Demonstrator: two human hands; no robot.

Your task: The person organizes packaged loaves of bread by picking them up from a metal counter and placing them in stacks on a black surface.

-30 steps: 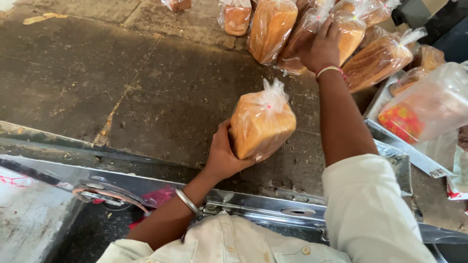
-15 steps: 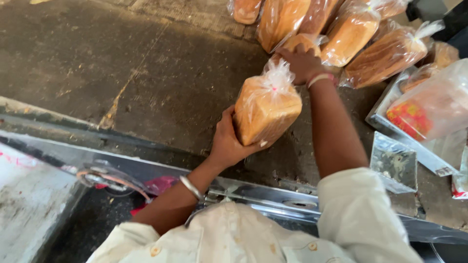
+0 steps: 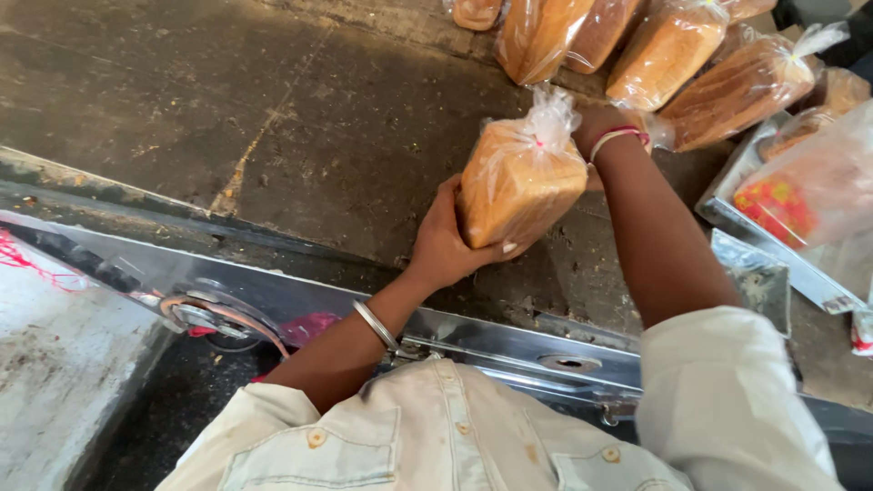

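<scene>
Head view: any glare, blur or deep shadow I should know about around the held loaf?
Head view: daylight is even and the bagged loaf in the left hand looks sharp; its plastic bag shows only soft sheen. The steel rail reflects brightly. The right hand is mostly hidden behind the loaf. The gap lower left is dark, and the bags at the right edge look washed out.

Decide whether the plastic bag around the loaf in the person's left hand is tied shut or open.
Tied shut: the bagged loaf in the left hand has its plastic gathered into a bunched tuft on top.
</scene>
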